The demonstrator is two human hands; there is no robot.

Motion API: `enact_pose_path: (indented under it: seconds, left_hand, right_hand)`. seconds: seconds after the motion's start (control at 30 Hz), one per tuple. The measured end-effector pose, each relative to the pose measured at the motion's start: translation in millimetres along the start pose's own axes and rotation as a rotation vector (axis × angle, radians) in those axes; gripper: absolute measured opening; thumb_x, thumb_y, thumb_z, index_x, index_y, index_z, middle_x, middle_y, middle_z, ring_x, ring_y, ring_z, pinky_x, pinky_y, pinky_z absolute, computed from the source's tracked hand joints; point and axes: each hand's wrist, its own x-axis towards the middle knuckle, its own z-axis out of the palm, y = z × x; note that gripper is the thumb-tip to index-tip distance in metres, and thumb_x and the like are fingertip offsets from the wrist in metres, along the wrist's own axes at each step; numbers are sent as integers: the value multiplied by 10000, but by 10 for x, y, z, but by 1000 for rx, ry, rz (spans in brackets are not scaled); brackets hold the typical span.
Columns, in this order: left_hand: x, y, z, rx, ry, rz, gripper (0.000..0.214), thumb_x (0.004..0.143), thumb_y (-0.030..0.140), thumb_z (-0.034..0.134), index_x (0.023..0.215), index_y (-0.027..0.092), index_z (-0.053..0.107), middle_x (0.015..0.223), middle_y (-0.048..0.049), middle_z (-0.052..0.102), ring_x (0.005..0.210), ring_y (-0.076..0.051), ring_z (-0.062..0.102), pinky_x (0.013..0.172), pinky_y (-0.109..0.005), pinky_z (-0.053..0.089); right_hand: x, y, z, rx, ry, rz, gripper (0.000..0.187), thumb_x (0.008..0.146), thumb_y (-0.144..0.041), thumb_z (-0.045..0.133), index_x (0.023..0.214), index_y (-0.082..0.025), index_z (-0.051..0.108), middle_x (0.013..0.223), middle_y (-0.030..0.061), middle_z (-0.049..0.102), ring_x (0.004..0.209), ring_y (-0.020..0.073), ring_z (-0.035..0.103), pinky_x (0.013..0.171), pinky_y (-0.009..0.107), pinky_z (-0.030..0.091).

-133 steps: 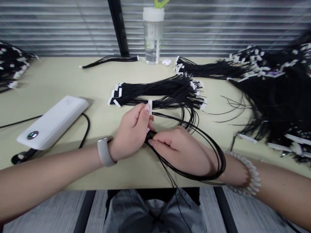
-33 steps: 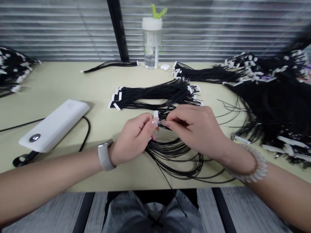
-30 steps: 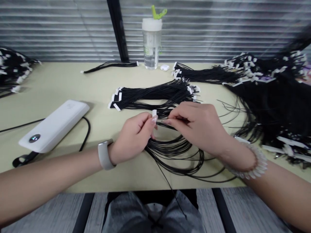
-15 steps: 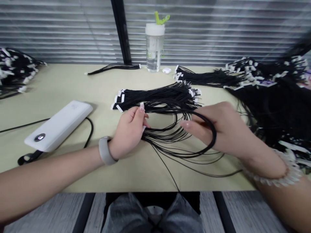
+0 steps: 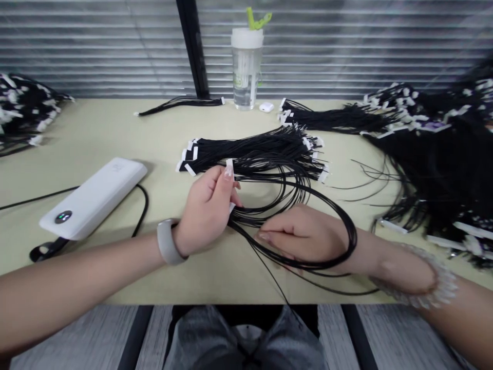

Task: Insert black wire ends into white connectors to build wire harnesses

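My left hand [image 5: 210, 208] is closed on a white connector [image 5: 230, 167] at the end of a black wire harness [image 5: 348, 226]. The harness wires curve to the right in a wide loop and come back beneath the same hand. My right hand [image 5: 304, 236] reaches through that loop with its fingertips pinched at the wires below; exactly which strands it grips is partly hidden. A few loose wires trail toward the table's front edge. Just behind both hands lies a bundle of black wires [image 5: 246, 149] with white connectors at its ends.
A white power bank [image 5: 94, 198] with a cable lies at left. At the back stand a water bottle [image 5: 246, 72] and a small white case [image 5: 266, 107]. More harnesses pile up at far left [image 5: 23, 113] and at right [image 5: 447, 169]; one thin harness [image 5: 181, 104] lies near the blinds.
My right hand has moved left and down from the loop's right side into its middle, the fingers now closer to my left hand. The left hand has barely moved.
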Motion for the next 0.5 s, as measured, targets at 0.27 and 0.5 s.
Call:
enact_pose_path:
  seconds: [0.27,0.5]
  left_hand:
    - [-20,8,4,-34,-47,55,331,951,315,348,669,182,460,538,23,540,536,-87,508,547,-197,411]
    - [-26,9,-3,-13,-64,61,340,951,327,345,665,186,461,543,16,551,546,-97,514,554,-206,419]
  right_hand:
    - [114,-59,193,-56,280,-30,343,869,-302,420,596,-133,540,512,-51,499,474,19,362,458,181,232]
    - [116,-60,207,-171,346,-86,257,815,-188,447,576,-129,522,494,-60,416,475,14,307,479,177,231]
